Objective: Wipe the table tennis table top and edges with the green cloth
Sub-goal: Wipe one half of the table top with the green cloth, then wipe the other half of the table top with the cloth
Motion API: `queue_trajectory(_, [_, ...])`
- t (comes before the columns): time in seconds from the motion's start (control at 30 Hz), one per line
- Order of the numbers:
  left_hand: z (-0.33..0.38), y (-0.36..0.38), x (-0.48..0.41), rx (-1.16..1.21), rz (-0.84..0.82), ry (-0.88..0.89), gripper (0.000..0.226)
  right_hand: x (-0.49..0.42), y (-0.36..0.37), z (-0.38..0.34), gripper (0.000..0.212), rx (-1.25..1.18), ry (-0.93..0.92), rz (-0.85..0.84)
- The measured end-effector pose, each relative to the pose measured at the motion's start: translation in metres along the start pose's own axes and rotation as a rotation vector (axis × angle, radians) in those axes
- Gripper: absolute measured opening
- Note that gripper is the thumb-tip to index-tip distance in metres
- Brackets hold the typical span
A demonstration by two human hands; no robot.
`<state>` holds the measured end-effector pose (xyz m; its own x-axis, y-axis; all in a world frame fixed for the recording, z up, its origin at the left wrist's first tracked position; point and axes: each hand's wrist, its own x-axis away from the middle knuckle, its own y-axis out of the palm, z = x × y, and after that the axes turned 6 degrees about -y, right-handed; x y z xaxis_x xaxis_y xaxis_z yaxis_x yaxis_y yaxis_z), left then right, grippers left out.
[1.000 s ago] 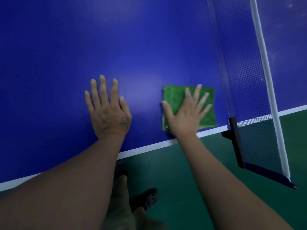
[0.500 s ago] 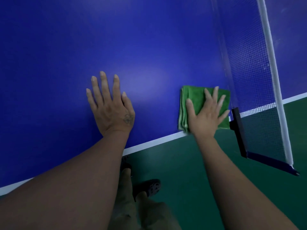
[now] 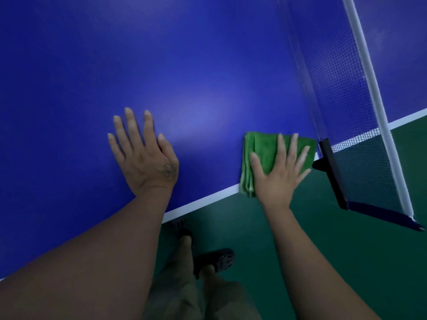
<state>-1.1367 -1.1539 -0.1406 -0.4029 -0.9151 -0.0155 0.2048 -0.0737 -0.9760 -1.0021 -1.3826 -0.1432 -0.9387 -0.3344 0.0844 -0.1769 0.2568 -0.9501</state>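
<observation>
Blue table tennis table top is carrying both flat, spread hands. Right hand is pressing the folded green cloth at the near white edge beside the net post, gripping nothing. Left hand is resting palm-down well apart, fingers straight.

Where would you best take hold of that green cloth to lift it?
Probably pinch the green cloth at its left side, where the folded layers stack up, near the corner that reaches the table's white edge line. Come from the left: the right hand lies flat on the middle, and the net post crowds the right.
</observation>
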Motion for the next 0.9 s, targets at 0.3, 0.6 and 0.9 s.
queue_trajectory(0.3, [0.005,-0.008,0.003,-0.03,-0.028,-0.014,0.06,0.057,0.002,-0.026,0.082,-0.257,-0.088,-0.014])
queue_trajectory(0.6, [0.009,-0.017,0.011,0.016,-0.133,0.049,0.06,0.112,-0.016,-0.008,0.041,-0.398,-0.229,-0.073])
queue_trajectory(0.9, [0.036,-0.07,0.128,0.139,-0.566,0.362,0.056,0.142,-0.11,0.064,0.039,-0.225,-0.314,-0.205])
